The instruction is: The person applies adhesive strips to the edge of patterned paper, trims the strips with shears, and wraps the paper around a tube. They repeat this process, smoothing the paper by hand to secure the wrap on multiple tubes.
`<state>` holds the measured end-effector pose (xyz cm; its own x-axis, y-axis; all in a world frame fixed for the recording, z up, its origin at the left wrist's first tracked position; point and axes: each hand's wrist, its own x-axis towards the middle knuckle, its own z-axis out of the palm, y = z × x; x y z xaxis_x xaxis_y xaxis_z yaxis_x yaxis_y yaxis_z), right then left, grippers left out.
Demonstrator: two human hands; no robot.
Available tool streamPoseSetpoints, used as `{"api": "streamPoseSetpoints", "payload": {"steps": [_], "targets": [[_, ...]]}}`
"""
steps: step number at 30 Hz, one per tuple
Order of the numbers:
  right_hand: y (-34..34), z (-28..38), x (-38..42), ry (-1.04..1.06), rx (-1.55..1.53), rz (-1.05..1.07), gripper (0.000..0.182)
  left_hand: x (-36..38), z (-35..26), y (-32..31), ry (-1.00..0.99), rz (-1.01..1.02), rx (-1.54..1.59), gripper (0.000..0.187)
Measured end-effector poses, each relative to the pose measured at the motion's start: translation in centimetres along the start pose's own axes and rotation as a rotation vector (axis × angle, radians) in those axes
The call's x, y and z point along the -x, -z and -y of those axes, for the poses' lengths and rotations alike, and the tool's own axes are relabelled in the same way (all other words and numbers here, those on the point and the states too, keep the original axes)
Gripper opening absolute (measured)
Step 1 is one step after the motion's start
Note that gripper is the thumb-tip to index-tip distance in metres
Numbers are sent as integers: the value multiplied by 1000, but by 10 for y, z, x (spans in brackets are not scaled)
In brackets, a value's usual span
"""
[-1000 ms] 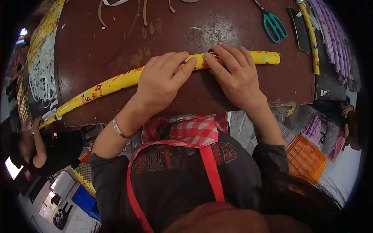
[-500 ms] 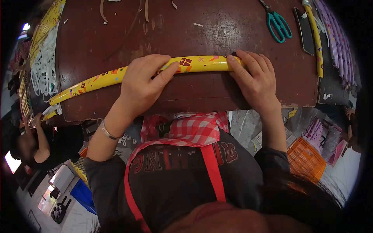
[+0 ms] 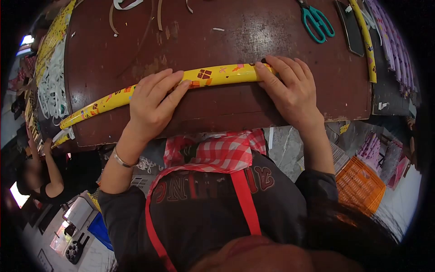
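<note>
A long yellow patterned roll (image 3: 222,75) lies across the near part of the brown table (image 3: 208,106), curved in this view. My left hand (image 3: 156,102) rests over its middle, fingers wrapped over the top and thumb along the near side. My right hand (image 3: 292,93) closes round the roll's right end, with thumb and fingers on it. A small dark thing shows at the fingertips of that hand. The roll's left part reaches the table's left edge.
Teal-handled scissors (image 3: 318,25), a dark phone-like slab (image 3: 350,29) and another yellow roll (image 3: 364,38) lie at the back right, beside purple rolls (image 3: 394,50). White strips (image 3: 52,86) hang at the left. Another person (image 3: 43,174) is at far left. An orange crate (image 3: 361,183) stands below right.
Both hands have moved slightly left. More of the roll shows between them, and the left hand's fingers lie flatter over it. The view has shifted a little.
</note>
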<state>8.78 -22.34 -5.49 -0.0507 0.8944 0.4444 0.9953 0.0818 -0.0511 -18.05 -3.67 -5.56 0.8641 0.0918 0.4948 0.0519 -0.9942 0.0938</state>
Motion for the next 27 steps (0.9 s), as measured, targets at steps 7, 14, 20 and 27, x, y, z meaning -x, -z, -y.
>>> {"api": "streamPoseSetpoints", "payload": {"steps": [7, 14, 20, 27], "targets": [[4, -12, 7, -50, -75, -24, 48, -12, -10, -8, 46, -20, 66, 32], [1, -11, 9, -45, -86, -49, 49, -63, -40, -45, -70, -76, 162, 29], [-1, -12, 12, -62, -95, -66, 50, -80, -49, -56, -100, -81, 181, 29], [-1, -11, 12, -72, -102, -47, 50, -73, -43, -55, -137, -114, 200, 28]]}}
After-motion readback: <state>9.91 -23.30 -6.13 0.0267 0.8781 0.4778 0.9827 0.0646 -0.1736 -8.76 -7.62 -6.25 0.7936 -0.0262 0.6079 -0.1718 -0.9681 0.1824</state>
